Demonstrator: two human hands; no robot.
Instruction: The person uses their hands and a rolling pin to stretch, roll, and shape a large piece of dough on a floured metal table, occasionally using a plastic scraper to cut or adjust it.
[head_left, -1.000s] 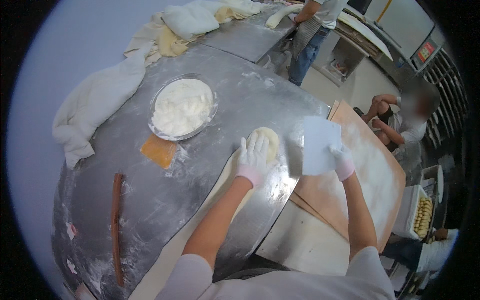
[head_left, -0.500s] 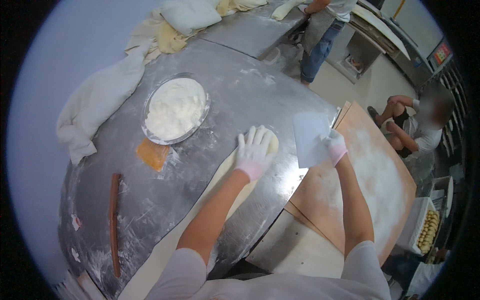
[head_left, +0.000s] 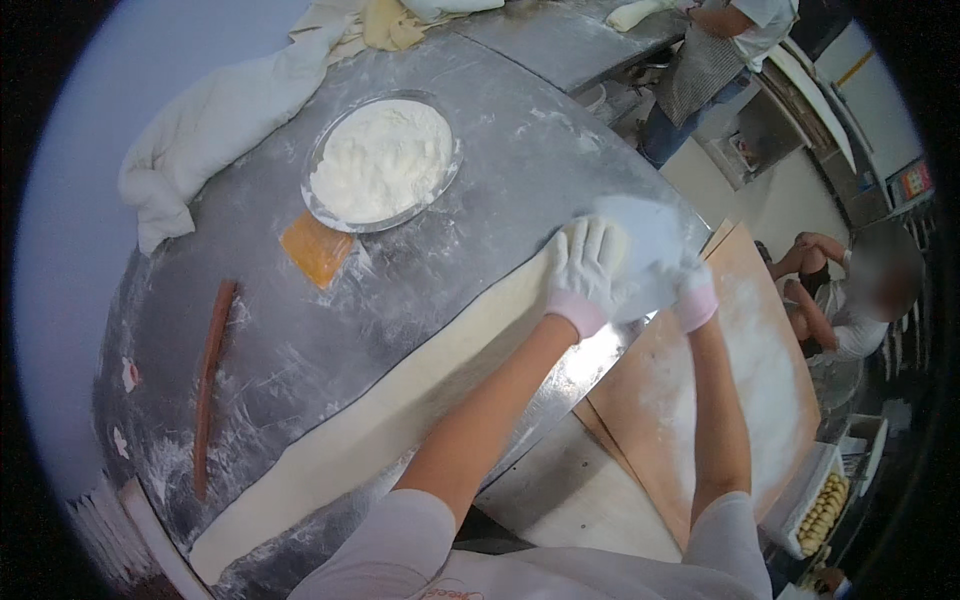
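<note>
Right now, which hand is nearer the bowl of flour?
Left. The left hand presses the dough strip right of the bowl of flour; the right hand lies farther right.

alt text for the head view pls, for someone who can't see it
Two gloved hands work the far end of a long dough strip on a floured metal table: left hand flat on it, right hand holding a white sheet. Beyond lie a flour bowl and a thin wooden rolling pin.

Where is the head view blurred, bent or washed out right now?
Head view: the white sheet at the right hand is smeared by motion; the left hand is sharper. The metal table bows toward the rim. Glare whitens the table edge beside the left forearm. Corners are black.
</note>
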